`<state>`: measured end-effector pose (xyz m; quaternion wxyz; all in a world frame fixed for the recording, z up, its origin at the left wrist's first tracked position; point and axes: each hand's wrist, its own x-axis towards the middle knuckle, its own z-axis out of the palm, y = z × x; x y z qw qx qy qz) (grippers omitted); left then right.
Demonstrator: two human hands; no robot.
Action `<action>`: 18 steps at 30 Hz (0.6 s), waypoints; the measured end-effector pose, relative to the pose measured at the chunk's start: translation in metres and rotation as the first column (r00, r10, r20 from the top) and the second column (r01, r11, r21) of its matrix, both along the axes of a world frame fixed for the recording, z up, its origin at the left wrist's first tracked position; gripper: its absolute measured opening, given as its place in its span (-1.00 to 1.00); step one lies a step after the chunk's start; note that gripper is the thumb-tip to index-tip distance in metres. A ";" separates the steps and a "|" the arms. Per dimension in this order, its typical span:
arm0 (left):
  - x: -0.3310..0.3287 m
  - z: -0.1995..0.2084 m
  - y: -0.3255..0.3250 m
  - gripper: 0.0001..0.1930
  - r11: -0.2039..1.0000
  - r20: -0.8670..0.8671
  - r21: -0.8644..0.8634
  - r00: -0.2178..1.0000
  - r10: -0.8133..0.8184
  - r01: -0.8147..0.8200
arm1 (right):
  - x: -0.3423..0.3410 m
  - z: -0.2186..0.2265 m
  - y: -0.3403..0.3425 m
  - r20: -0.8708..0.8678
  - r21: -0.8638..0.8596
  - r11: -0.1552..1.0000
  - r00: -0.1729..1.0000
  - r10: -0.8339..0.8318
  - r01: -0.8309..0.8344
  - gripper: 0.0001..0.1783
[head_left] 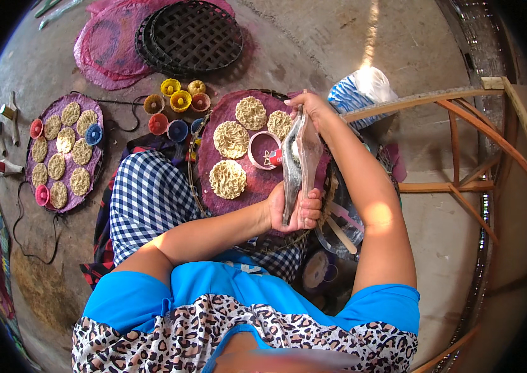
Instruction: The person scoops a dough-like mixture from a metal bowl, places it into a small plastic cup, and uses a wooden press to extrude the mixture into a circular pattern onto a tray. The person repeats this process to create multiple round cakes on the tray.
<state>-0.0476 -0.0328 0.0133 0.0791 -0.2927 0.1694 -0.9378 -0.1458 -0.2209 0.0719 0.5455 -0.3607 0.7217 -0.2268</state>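
My left hand [296, 208] and my right hand [311, 107] are both closed round a long two-bar hand press [301, 161], the left at its near end and the right at its far end. The press stands over a round purple tray [214, 196]. Beside its middle, where a small red part [275, 157] shows, a pale ring mould [251, 151] lies on the tray with a few pale dough strands inside. Several round coils of noodle-like dough [228, 179] lie around the ring. The press hides the tray's right part.
At left lies another purple tray [72, 193] with several dough coils and coloured cups. More fluted cups [181, 101] stand beyond my knee. Black woven trays [198, 37] lie on pink sheets [105, 50] at the back. A blue-and-white bag [363, 93] and a wooden frame [425, 104] stand at right.
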 end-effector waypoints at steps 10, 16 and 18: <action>0.020 -0.002 -0.010 -0.59 1.000 0.374 0.001 0.928 -0.001 0.001 | 0.028 -0.005 -0.011 0.089 -0.040 0.999 0.996 0.009 -0.005 -0.78; 0.013 -0.002 -0.027 -0.53 0.994 0.516 -0.113 0.856 0.047 0.014 | 0.017 0.014 -0.013 0.085 -0.173 0.984 0.996 -0.039 0.053 -0.78; 0.009 -0.002 -0.023 -0.51 0.990 0.428 -0.137 0.902 0.048 0.012 | 0.009 0.021 -0.005 0.121 -0.240 0.968 0.992 -0.045 0.073 -0.74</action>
